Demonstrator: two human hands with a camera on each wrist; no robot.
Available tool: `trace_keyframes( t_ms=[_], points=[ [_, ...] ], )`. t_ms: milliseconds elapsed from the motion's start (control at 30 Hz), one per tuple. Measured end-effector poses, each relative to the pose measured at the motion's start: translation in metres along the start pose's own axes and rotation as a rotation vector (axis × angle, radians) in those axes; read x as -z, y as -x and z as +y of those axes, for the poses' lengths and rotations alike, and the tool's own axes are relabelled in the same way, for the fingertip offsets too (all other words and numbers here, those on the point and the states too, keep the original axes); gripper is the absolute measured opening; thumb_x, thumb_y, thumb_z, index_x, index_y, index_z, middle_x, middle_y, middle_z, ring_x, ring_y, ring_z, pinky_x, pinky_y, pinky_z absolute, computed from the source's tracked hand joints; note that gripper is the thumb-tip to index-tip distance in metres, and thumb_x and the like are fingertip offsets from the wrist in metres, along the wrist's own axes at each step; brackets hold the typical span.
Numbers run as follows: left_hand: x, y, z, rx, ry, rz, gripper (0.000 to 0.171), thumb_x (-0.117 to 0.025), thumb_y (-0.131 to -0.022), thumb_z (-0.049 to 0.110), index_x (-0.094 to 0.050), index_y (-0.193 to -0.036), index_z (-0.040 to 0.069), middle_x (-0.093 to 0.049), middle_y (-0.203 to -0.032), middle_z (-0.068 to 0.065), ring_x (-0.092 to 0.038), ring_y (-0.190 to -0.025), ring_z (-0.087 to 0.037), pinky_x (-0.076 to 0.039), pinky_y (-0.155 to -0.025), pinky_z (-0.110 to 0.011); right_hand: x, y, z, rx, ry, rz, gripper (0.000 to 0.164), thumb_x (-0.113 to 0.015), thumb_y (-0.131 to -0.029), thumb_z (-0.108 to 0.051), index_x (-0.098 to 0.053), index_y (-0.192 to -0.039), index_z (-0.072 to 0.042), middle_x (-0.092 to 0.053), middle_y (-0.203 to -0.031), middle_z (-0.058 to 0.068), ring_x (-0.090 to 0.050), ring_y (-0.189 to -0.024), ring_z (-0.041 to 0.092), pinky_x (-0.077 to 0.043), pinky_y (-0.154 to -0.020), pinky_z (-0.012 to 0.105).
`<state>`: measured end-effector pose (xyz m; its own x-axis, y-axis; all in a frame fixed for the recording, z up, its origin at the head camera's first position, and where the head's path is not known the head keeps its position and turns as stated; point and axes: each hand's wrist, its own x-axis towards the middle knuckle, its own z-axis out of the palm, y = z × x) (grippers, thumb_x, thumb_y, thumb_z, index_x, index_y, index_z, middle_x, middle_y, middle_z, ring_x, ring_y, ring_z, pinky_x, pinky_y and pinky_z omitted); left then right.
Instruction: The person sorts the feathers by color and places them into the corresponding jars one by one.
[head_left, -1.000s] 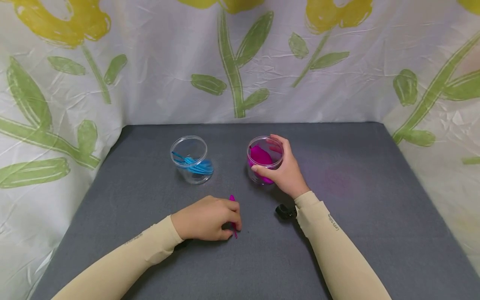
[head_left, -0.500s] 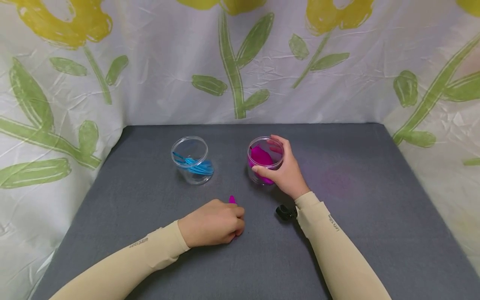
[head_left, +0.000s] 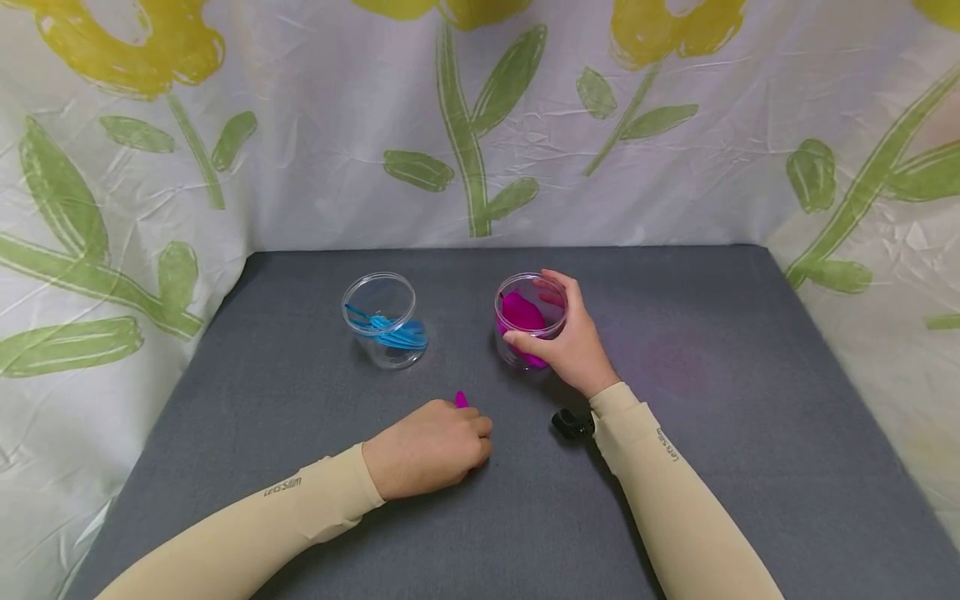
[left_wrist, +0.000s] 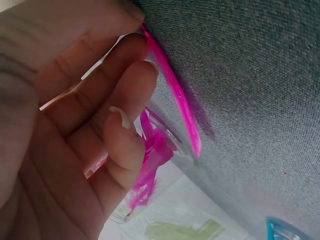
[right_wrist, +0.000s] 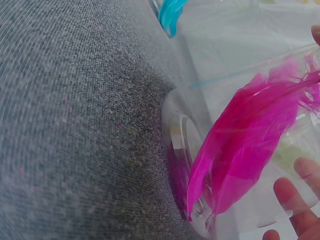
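Observation:
In the head view my left hand (head_left: 431,446) is low over the cloth, its thumb and forefinger pinching one end of a magenta feather (left_wrist: 174,90). The rest of that feather extends away from the fingertips, close over the cloth; from above, only its far tip shows past the knuckles. My right hand (head_left: 566,337) grips the side of a clear plastic jar (head_left: 510,354), thumb at the front and fingers round the back. Several magenta feathers (right_wrist: 250,145) lean inside this jar, which stands upright on the table.
Left of the held jar stands a second clear jar (head_left: 386,360) with blue feathers (head_left: 401,335) in it. A grey cloth (head_left: 712,467) covers the table. White curtains (head_left: 315,167) with printed flowers surround it at the back and sides. A black wrist device (head_left: 572,424) sits by my right cuff.
My left hand has moved slightly right and turned over the feather, pinching its near end, which is now hidden from above. My right hand and both jars have stayed put.

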<state>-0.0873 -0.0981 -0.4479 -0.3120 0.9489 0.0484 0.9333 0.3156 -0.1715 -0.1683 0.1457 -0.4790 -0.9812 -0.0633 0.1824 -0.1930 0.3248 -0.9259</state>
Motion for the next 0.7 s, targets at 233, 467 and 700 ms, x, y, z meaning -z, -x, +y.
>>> trace_keyframes(
  t_ms=[233,467,700],
  points=[
    [-0.0001,-0.0004,0.0,0.013,0.007,0.015,0.023,-0.066,-0.087,0.009,-0.069,-0.069,0.025,-0.057,-0.07,0.007,-0.055,-0.063,-0.012,-0.04,-0.047,-0.029,-0.0003,-0.0006,0.0012,-0.004,0.004,-0.001,0.095,-0.088,-0.072,-0.052,-0.032,-0.148,-0.042,-0.048,-0.148,-0.013,-0.045,-0.136,0.009,-0.05,-0.105,0.051],
    [-0.0013,-0.0021,0.0004,0.015,0.01,0.002,0.021,-0.063,-0.09,0.011,-0.068,-0.074,0.023,-0.056,-0.07,0.006,-0.056,-0.065,-0.013,-0.043,-0.051,-0.029,0.0007,0.0008,-0.0053,-0.011,-0.01,-0.01,0.094,-0.088,-0.075,-0.044,-0.031,-0.149,-0.038,-0.048,-0.149,-0.012,-0.044,-0.138,0.014,-0.048,-0.107,0.053],
    [-0.0019,-0.0017,-0.0029,0.017,0.101,0.037,0.015,-0.065,-0.088,0.015,-0.062,-0.076,0.022,-0.053,-0.071,0.007,-0.053,-0.065,-0.011,-0.045,-0.054,-0.028,-0.0001,-0.0007,0.0007,-0.001,-0.007,-0.001,0.095,-0.088,-0.072,-0.051,-0.032,-0.148,-0.041,-0.049,-0.148,-0.012,-0.045,-0.137,0.011,-0.049,-0.106,0.051]
  ],
)
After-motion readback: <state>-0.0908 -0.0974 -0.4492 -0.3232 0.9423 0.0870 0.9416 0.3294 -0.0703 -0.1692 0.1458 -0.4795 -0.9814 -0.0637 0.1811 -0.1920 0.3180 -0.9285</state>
